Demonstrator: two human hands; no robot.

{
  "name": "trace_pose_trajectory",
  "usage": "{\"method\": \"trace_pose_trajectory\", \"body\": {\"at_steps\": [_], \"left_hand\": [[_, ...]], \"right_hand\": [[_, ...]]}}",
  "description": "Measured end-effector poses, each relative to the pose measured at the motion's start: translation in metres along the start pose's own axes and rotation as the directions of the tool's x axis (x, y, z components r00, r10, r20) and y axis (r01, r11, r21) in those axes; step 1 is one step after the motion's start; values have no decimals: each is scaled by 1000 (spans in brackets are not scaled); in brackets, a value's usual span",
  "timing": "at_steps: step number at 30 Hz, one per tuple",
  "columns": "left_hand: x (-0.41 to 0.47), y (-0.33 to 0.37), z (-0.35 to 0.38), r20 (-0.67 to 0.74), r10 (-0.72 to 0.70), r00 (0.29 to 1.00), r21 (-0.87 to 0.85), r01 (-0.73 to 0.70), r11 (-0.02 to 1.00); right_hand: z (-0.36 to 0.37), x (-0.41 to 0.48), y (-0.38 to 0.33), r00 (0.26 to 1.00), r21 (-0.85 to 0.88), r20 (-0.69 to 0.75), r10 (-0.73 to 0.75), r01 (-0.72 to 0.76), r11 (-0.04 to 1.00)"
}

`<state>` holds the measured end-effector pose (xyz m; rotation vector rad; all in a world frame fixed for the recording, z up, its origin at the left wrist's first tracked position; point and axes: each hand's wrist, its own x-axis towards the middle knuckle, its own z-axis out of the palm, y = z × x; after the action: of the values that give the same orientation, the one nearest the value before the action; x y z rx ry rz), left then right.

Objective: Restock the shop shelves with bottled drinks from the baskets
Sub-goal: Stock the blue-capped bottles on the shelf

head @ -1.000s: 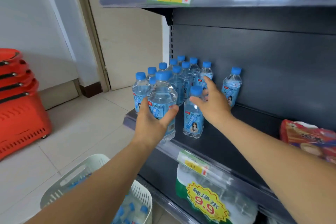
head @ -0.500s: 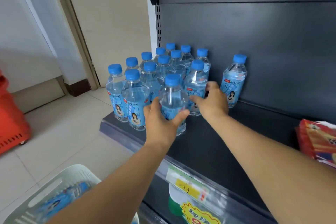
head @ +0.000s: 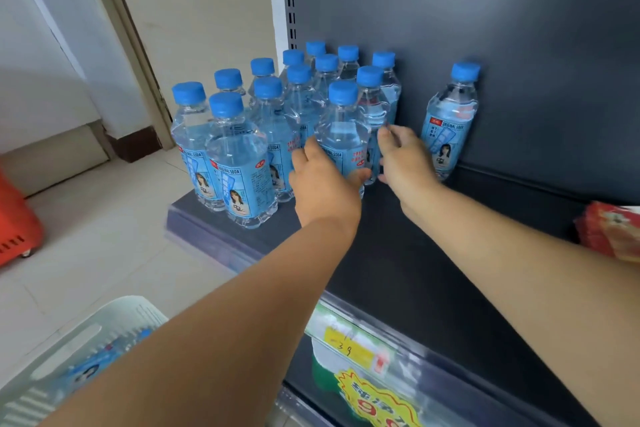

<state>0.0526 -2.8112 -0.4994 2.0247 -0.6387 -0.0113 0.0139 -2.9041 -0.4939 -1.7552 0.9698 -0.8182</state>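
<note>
Both arms stretch forward over the shelf (head: 433,253). The left hand (head: 323,187) grips a soda bottle (head: 343,135) standing upright at the right front of the bottle cluster (head: 263,121), and the right hand (head: 405,163) curls round the neighbouring bottle (head: 372,107) just behind. The white basket (head: 114,319), lower left, holds blurred spare bottles (head: 90,367); the red basket (head: 14,218) sits on the floor, contents hidden.

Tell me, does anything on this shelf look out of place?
One lone bottle stands against the back panel, apart from the packed group of bottles to its left. Nothing looks spilled or damaged.
</note>
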Motion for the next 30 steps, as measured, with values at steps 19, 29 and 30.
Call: {"method": "trace_pose_trajectory", "body": {"at_steps": [19,29,30], "left_hand": [[-37,-21,-37,176,22,984,15,-25,1000],[-36,-38,-77,217,111,970,32,-121,992],[-36,-42,-79,225,108,968,34,-118,992]], "right_hand": [[17,-52,-5,992,-153,128,-4,23,988],[56,-25,-9,996,-150,24,85,-80,985],[59,-24,-9,995,-161,26,91,-86,983]]}}
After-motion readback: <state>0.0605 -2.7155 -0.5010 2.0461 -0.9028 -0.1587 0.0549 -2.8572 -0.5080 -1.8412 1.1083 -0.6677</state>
